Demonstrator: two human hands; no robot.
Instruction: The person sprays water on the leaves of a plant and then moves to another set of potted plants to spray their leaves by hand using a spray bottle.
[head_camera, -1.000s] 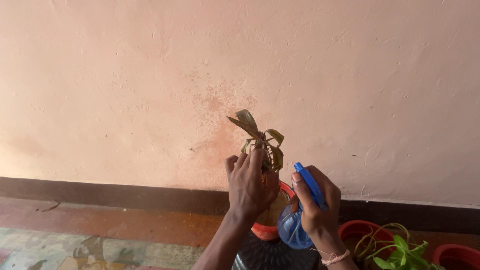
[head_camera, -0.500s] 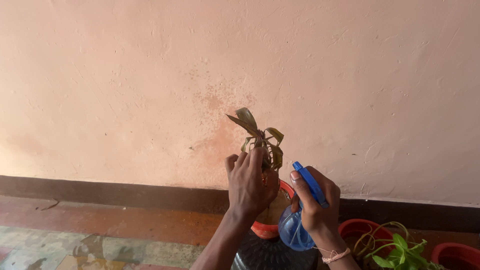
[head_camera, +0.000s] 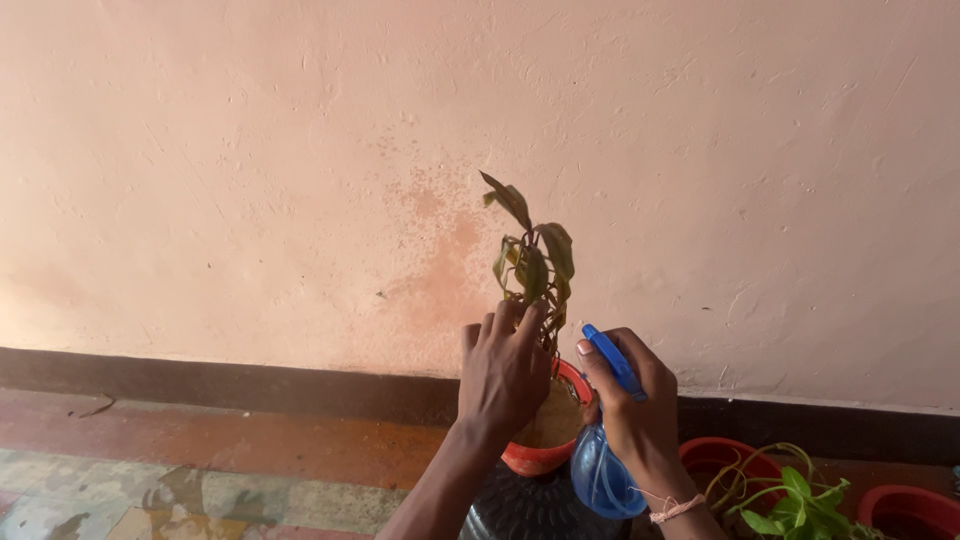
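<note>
The rough pink plaster wall (head_camera: 250, 170) closes off the frame's upper part. Red round plastic pots (head_camera: 722, 462) crowd the lower right. The patterned tile floor (head_camera: 200, 490) at lower left lies open.

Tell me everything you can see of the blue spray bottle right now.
The spray bottle has a round, translucent blue body, apparently plastic, with a thin tube visible inside and an opaque blue trigger head on top. It is upright, tilted slightly, with the nozzle aimed up and left toward the plant in the orange pot. The right hand wraps its neck, fingers on the head. Its base is cut off by the frame's lower edge.
</note>
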